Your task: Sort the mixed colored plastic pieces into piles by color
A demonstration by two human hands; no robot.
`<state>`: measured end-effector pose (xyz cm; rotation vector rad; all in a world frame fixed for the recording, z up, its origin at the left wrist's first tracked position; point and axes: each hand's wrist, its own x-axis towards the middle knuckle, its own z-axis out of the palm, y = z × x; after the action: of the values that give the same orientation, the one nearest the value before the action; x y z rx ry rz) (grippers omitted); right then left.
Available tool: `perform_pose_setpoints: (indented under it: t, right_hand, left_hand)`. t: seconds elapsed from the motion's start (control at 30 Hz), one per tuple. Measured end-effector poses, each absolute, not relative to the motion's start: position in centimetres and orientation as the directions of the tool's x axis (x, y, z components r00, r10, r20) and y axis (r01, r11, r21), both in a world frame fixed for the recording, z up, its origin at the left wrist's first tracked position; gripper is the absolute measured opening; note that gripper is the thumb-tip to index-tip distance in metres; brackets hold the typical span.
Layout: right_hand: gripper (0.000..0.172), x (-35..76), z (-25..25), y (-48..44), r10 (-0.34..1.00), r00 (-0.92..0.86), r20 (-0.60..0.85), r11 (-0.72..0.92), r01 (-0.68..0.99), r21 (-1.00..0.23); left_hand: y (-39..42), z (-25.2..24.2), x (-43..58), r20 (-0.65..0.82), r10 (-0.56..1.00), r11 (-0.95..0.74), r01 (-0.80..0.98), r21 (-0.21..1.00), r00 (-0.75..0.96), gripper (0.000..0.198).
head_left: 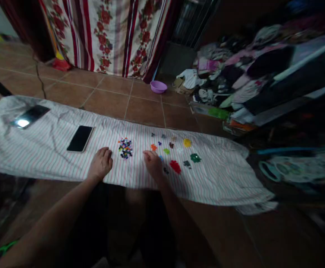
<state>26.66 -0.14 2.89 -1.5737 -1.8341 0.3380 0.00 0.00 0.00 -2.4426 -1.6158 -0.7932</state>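
My left hand (101, 163) rests on the striped cloth (221, 178) with its fingers curled in; whatever may be inside is hidden. Just right of it lies a loose pile of small mixed-colour beads (125, 148). My right hand (152, 163) is farther right, with thumb and fingertips pinched together; anything between them is too small to make out. Around that hand the beads lie in single-colour groups: orange beads (154, 147), lime beads (166, 151), red beads (175, 166), yellow beads (187, 142) and dark green beads (195, 158). Several smaller groups lie among them.
A dark-screened phone (80, 139) lies left of my left hand. Another phone (31, 116), with a bright reflection, is at the far left. Beyond the cloth are the tiled floor (109, 98), a purple basin (158, 87), a floral curtain (103, 37) and heaped clothes (235, 70).
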Motion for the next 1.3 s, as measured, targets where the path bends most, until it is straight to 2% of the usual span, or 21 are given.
perform_pose_setpoints:
  t: [0.17,0.47,0.63,0.83,1.3]
  right_hand:
    - [0.033,22.9,1.7,0.0,0.946,-0.120,0.300,0.284,0.753,-0.594]
    - [0.031,21.8,1.0,1.0,0.959,-0.073,0.273,0.201,0.855,-0.477]
    - [0.023,21.2,1.1,0.8,0.966,0.003,0.259,0.119,0.883,-0.454]
    - [0.023,20.8,1.5,0.6,0.968,0.024,0.251,0.087,0.902,-0.424]
    - [0.018,21.0,0.3,0.3,0.921,-0.007,0.390,0.175,0.900,-0.398]
  left_hand:
    - [-0.2,0.3,0.0,0.480,0.832,-0.422,0.878,0.224,0.277,0.023]
    - [-0.3,0.8,0.1,0.473,0.839,-0.419,0.874,0.245,0.269,0.022]
    - [-0.2,0.7,0.1,0.486,0.828,-0.426,0.877,0.221,0.280,0.020]
    - [-0.3,0.6,0.1,0.494,0.826,-0.425,0.876,0.227,0.273,0.020]
    - [-0.4,0.9,0.2,0.485,0.831,-0.423,0.876,0.234,0.272,0.022]
